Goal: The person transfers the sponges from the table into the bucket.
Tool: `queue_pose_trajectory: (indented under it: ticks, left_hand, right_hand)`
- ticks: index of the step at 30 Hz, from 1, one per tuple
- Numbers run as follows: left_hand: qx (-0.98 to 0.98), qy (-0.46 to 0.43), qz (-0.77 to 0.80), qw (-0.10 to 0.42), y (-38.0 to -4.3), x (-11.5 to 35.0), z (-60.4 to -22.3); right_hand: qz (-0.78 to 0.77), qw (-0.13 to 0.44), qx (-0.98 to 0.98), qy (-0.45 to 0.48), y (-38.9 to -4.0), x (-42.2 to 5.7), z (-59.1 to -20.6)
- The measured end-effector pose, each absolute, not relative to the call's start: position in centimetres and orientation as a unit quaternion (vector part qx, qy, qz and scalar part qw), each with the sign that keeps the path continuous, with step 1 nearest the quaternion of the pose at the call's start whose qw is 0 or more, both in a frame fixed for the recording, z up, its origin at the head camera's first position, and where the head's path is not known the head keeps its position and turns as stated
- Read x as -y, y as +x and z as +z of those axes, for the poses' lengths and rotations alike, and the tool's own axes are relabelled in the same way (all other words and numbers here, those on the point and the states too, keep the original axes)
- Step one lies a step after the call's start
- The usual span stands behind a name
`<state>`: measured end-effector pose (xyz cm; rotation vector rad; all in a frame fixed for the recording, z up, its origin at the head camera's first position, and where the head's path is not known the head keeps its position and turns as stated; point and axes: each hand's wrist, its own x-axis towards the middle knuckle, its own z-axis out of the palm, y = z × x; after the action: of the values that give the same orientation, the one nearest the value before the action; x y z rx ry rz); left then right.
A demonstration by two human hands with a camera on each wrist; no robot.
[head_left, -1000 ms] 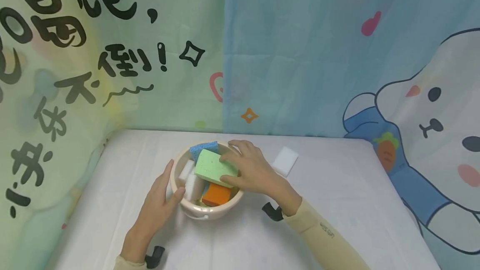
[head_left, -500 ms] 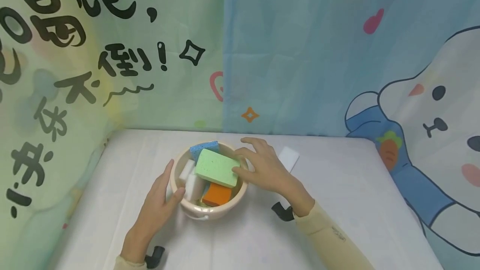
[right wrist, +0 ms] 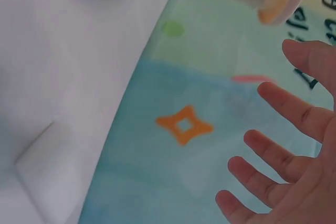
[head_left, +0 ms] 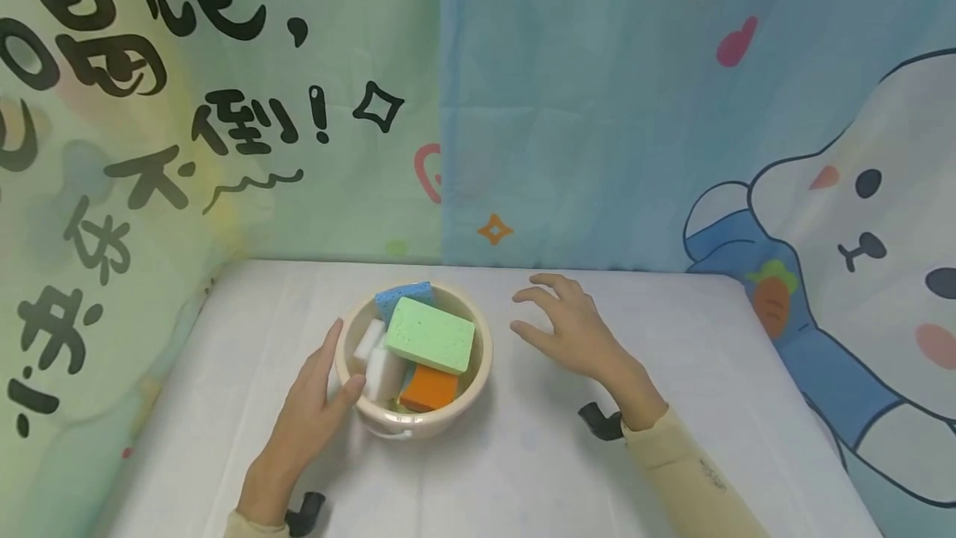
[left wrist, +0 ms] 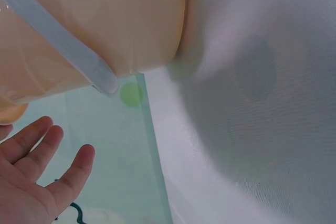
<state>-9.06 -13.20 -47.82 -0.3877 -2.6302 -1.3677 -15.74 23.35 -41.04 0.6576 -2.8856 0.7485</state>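
Observation:
A cream bucket (head_left: 484, 355) stands on the white table with several sponges in it. On top lies a light green sponge (head_left: 431, 335), with a blue sponge (head_left: 404, 299) behind it and an orange block (head_left: 429, 389) in front. White blocks (head_left: 384, 372) fill the left side. My left hand (head_left: 306, 413) rests at the bucket's left rim, its fingers loosely extended; the left wrist view shows them spread beside the bucket wall (left wrist: 105, 19). Apart from the bucket, on its right, my right hand (head_left: 578, 330) hovers over the table, fingers spread and holding nothing.
A flat white block (right wrist: 39, 177) lies on the table in the right wrist view; in the head view my right hand covers it. Printed curtains (head_left: 568, 106) rise behind the table (head_left: 478, 488). A pale handle (left wrist: 63, 45) hangs on the bucket's side.
My right hand has let go of the green sponge and moved right, out of the bucket. The sponge stays on top of the pile. My left hand has kept its place.

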Motion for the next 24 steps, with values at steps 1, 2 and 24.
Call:
queue_pose_trajectory:
  ticks: [1,2,24]
  left_hand:
    - [0.877,-0.129,-0.456,0.077,-9.1,13.2,-47.8]
    - [0.877,-0.129,-0.456,0.077,-9.1,13.2,-47.8]
    - [0.882,-0.125,-0.447,0.079,-9.1,13.1,-47.8]
  right_hand:
    - [0.244,0.044,0.945,0.212,-15.9,-23.8,-41.2]
    - [0.243,0.045,0.946,0.209,-16.0,-24.2,-41.3]
    - [0.156,-0.023,0.973,0.171,-19.0,-30.5,-45.5]
